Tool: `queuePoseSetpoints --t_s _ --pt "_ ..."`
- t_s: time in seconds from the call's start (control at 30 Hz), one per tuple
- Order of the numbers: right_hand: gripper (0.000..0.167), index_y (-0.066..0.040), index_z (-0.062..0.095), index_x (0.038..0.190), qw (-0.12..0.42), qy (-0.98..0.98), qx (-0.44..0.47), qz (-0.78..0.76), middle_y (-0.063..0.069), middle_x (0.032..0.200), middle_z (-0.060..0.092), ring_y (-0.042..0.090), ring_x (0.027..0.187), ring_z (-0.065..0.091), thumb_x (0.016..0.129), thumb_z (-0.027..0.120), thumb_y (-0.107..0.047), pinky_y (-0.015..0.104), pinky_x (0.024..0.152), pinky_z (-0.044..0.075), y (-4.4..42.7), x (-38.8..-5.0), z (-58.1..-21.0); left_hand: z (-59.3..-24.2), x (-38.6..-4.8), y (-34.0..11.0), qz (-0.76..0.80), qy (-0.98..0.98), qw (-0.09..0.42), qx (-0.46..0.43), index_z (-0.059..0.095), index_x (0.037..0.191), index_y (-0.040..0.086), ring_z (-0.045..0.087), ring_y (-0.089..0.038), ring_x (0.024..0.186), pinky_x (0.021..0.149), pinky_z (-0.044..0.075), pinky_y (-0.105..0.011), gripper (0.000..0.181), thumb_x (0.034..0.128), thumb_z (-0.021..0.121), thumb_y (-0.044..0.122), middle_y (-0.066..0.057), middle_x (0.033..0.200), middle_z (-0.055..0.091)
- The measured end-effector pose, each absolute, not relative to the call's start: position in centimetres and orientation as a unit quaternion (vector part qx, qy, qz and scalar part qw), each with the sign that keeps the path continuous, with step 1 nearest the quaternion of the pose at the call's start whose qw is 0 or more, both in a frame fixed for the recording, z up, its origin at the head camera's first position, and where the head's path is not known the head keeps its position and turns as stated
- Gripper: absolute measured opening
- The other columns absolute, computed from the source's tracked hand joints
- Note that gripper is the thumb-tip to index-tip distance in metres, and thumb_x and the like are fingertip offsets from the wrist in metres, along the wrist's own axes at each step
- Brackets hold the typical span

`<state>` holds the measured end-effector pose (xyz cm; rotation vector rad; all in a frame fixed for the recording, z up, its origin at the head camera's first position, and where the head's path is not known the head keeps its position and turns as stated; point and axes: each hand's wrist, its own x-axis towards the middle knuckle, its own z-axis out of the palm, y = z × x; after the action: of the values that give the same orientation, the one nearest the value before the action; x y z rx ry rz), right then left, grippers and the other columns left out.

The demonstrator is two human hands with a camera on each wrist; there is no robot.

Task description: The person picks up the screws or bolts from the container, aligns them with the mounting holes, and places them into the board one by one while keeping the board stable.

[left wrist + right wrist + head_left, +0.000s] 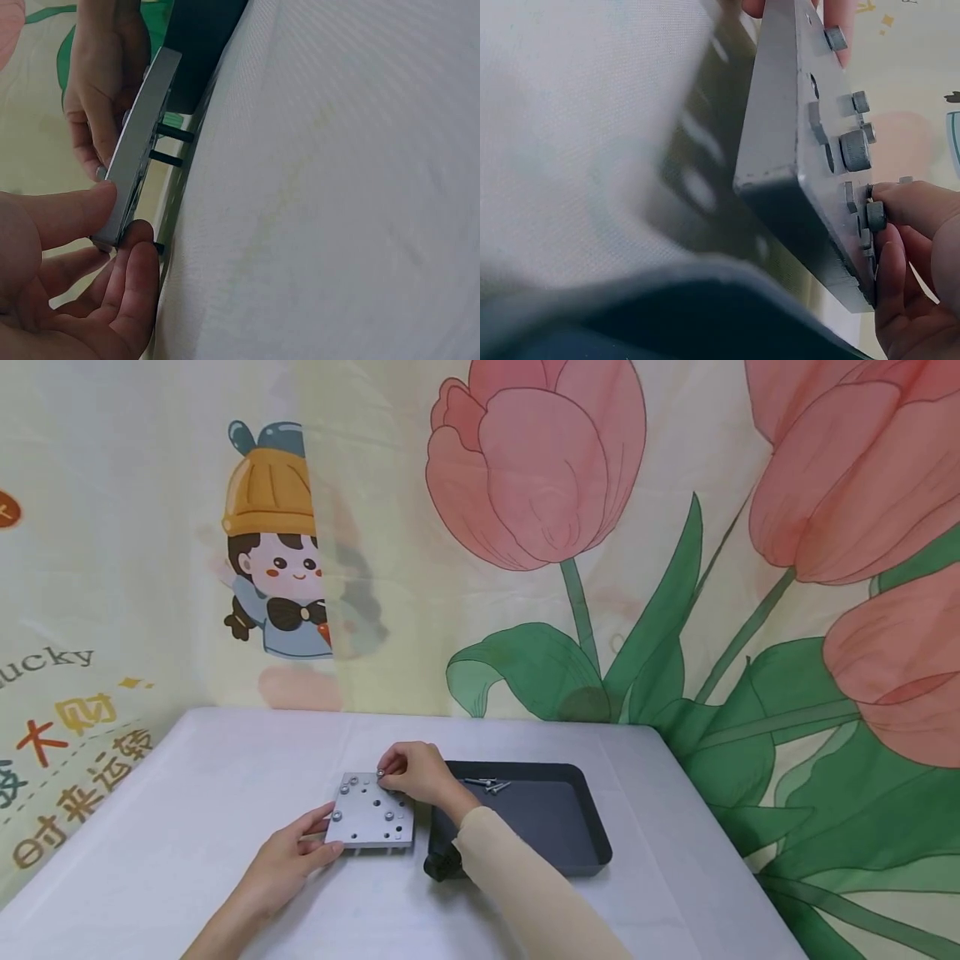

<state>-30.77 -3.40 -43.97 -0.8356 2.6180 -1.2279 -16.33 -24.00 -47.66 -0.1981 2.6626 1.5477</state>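
A silver metal plate with drilled holes is held raised above the white table, its top face tilted toward me. My left hand grips its near left edge, thumb on top and fingers underneath. Several socket-head screws sit in the plate, heads standing out of the top face. Dark screw shanks stick out below it. My right hand is at the plate's far right corner, pinching a small silver screw between thumb and fingers. How deep that screw sits in its hole is hidden.
A dark grey tray lies right of the plate, partly under my right forearm. Several loose silver screws lie in its far left part. Near its front left corner is a small black object. A printed curtain hangs behind the table.
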Motion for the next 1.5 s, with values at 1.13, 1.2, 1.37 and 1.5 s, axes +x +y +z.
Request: queuePoseSetpoints --t_s 1.13,1.2,1.37,1.5 --pt "0.031 -0.007 0.075 0.127 0.083 0.880 -0.368 -0.289 0.012 0.124 0.075 0.023 0.104 0.074 0.096 0.078 -0.007 0.032 0.090 0.058 11.2 -32.5 -39.7 -47.6 -16.6 -24.6 0.492 0.865 0.046 -0.087 0.040 0.164 0.011 0.065 -0.020 0.111 0.079 0.053 -0.023 0.079 0.0973 0.080 0.028 -0.027 0.152 0.054" --pt "0.031 -0.005 0.075 0.126 0.093 0.881 -0.367 -0.283 0.011 0.123 0.075 0.023 0.103 0.074 0.096 0.078 -0.006 0.032 0.088 0.058 12.0 -32.6 -40.0 -47.6 -16.6 -24.5 0.493 0.865 0.046 -0.086 0.040 0.164 0.011 0.065 -0.020 0.111 0.079 0.053 -0.023 0.079 0.0973 0.080 0.028 -0.027 0.152 0.054" --pt "0.029 -0.005 0.076 0.124 0.112 0.891 -0.352 -0.264 0.009 0.118 0.076 0.020 0.097 0.073 0.095 0.079 -0.004 0.029 0.084 0.057 13.6 -32.8 -40.9 -47.7 -16.7 -24.3 0.494 0.865 0.047 -0.081 0.041 0.164 0.011 0.065 -0.020 0.111 0.078 0.053 -0.024 0.079 0.0970 0.080 0.029 -0.027 0.152 0.054" --pt "0.028 -0.003 0.076 0.121 0.118 0.893 -0.350 -0.256 0.012 0.114 0.077 0.020 0.096 0.073 0.094 0.078 -0.001 0.030 0.083 0.058 14.6 -33.0 -41.6 -47.7 -16.8 -24.2 0.494 0.865 0.048 -0.078 0.041 0.164 0.012 0.065 -0.021 0.111 0.078 0.053 -0.024 0.079 0.0970 0.080 0.029 -0.026 0.152 0.054"
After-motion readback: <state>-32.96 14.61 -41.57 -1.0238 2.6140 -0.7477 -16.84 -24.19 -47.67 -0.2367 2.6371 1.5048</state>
